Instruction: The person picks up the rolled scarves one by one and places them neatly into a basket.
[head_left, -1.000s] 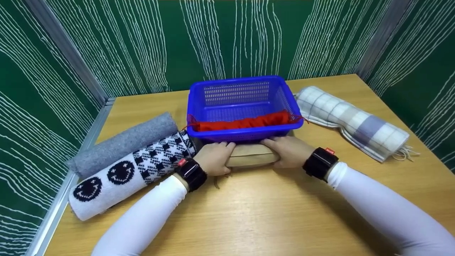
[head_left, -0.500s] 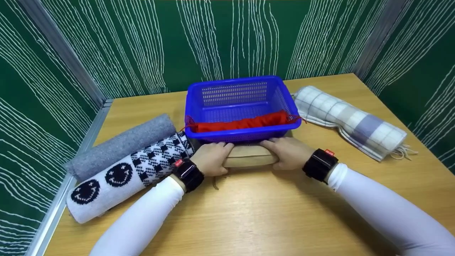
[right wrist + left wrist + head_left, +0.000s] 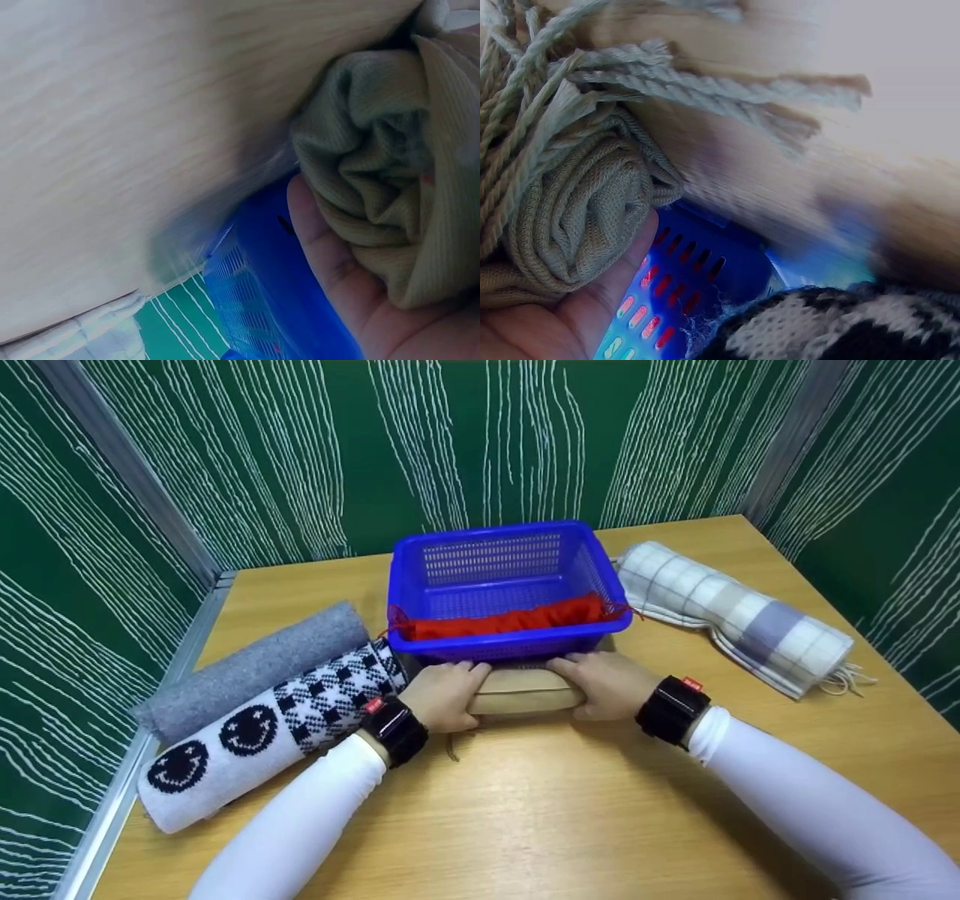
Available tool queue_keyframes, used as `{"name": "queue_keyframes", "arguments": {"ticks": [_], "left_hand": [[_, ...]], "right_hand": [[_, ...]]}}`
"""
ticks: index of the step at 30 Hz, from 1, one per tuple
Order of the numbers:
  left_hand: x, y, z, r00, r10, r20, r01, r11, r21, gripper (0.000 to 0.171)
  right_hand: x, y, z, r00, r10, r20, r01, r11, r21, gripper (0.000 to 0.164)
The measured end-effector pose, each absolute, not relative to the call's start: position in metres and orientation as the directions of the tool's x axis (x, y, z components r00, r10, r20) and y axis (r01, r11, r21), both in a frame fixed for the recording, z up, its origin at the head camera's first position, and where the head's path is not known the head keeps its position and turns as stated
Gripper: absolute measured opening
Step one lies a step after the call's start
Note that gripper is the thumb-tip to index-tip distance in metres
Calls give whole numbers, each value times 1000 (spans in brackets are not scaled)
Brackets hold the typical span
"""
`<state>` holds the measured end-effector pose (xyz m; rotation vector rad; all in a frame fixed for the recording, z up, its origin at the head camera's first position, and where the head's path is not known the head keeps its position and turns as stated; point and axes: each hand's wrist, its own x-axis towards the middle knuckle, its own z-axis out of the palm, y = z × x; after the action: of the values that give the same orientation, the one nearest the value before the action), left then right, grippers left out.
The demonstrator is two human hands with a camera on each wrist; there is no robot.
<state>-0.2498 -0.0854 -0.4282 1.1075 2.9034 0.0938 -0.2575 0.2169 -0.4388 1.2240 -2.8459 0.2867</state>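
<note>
A tan scarf (image 3: pixel 525 691), rolled into a bundle, lies on the table against the near side of the blue basket (image 3: pixel 508 647). My left hand (image 3: pixel 444 695) grips its left end, where the left wrist view shows the coiled roll (image 3: pixel 585 214) and twisted fringe (image 3: pixel 705 90). At the other end my right hand (image 3: pixel 611 686) holds the roll, its fingers on the basket side. The right wrist view shows that end's loose folds (image 3: pixel 382 157) above the palm. Inside the basket, a rolled red scarf (image 3: pixel 510 619) runs along the near wall, its fringe hanging over the rim.
Left of the basket lie a rolled grey scarf (image 3: pixel 255 671) and a black-and-white scarf (image 3: pixel 262 735) with smiley faces, its far end close to my left hand. A rolled plaid scarf (image 3: pixel 739 611) lies at the right. Green panels (image 3: pixel 480 442) stand behind and beside the table (image 3: pixel 540 825).
The head view has shifted slightly, moving the scene a little to the left. Both hands keep their hold on the tan scarf by the basket.
</note>
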Motion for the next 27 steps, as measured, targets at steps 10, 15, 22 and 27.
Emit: {"name": "queue_keyframes", "arguments": {"ticks": [10, 15, 22, 27], "left_hand": [[-250, -85, -431, -746, 666, -1, 665, 745, 58, 68], [-251, -86, -433, -746, 666, 8, 666, 744, 53, 67], [-251, -86, -432, -743, 669, 0, 668, 742, 60, 66], [-252, -85, -431, -741, 671, 0, 671, 740, 46, 67]], "right_hand": [[-255, 216, -437, -704, -705, 86, -708, 688, -159, 77], [-256, 215, -439, -703, -706, 86, -709, 687, -160, 77], [-254, 216, -439, -702, -708, 78, -710, 685, -163, 79], [-253, 217, -437, -710, -700, 76, -701, 693, -166, 80]]}}
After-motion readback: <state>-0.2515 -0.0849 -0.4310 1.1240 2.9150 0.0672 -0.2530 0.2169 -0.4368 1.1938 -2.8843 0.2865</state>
